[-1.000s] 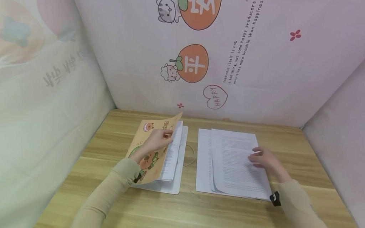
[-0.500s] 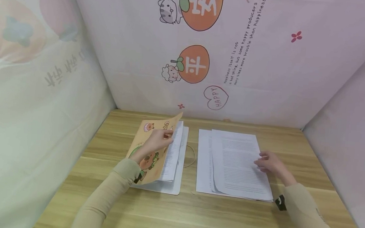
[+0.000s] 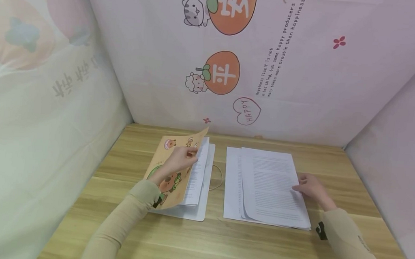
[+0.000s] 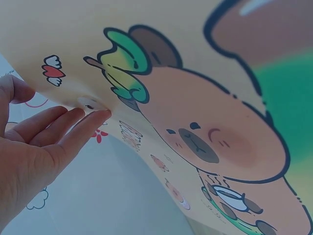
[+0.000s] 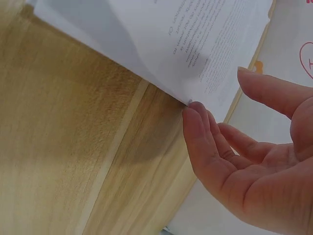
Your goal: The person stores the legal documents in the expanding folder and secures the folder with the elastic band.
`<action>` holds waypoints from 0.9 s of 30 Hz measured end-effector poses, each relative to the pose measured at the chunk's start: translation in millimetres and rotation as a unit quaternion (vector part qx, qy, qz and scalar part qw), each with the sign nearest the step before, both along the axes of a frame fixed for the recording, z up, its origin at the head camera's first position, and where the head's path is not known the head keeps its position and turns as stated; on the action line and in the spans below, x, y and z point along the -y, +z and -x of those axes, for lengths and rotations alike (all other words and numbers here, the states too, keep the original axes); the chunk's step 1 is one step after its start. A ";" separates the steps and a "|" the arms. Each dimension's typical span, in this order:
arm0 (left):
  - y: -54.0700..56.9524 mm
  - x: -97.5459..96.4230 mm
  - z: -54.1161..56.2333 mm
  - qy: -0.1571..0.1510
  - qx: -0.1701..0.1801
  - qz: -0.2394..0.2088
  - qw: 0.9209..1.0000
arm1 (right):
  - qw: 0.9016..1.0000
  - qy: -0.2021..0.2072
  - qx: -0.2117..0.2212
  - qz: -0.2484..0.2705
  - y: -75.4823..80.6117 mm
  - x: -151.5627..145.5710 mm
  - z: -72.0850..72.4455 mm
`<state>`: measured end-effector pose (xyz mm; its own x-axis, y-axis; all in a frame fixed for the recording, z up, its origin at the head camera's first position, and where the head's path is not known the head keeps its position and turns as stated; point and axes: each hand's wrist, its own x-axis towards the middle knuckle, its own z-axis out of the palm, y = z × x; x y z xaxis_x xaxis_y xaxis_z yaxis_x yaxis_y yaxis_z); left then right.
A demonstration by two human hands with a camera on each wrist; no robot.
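An orange folder (image 3: 161,158) with a cartoon capybara on its cover lies on the left of the table. Its cover is tilted up along the right side, baring white printed sheets (image 3: 198,173) beneath. My left hand (image 3: 180,160) holds that raised edge; in the left wrist view the fingertips (image 4: 100,117) touch it by a small pale button (image 4: 92,104). To the right lies a stack of printed paper (image 3: 269,187), its upper sheets slightly askew. At the stack's right edge is my right hand (image 3: 312,187), the fingertips (image 5: 193,120) touching the paper corner and the thumb apart.
A thin elastic loop (image 3: 221,177) sticks out from the folder's right side onto the wooden table (image 3: 216,248). White printed cloth walls (image 3: 289,111) stand at the back and on both sides.
My right hand has drawn back from the top sheet to the stack's right edge, its fingers closer together. The left hand and the raised folder cover look much the same.
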<state>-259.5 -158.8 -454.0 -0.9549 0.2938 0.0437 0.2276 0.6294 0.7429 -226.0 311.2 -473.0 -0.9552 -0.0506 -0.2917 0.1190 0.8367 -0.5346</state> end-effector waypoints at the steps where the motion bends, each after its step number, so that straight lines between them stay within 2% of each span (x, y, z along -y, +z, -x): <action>1: -0.1 -0.1 0.2 0.000 -0.002 0.001 1.000 | 1.000 -0.002 0.001 -0.007 -0.4 0.2 0.5; 7: -0.6 0.3 0.8 0.001 0.000 0.001 1.000 | 0.999 -0.008 0.000 -0.033 -2.8 0.4 3.8; 14: 0.4 0.0 1.0 0.003 0.005 -0.001 1.000 | 0.999 0.007 -0.014 -0.043 -7.8 -1.9 6.3; 27: 0.6 0.9 0.2 0.001 0.008 -0.005 1.000 | 1.000 0.008 -0.001 -0.020 -11.7 2.6 7.8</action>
<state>-259.7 -159.7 -453.4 -0.9562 0.2909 0.0319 0.2144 0.6222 0.7529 -233.8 308.6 -484.7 -0.9550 -0.0537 -0.2916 0.1044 0.8595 -0.5003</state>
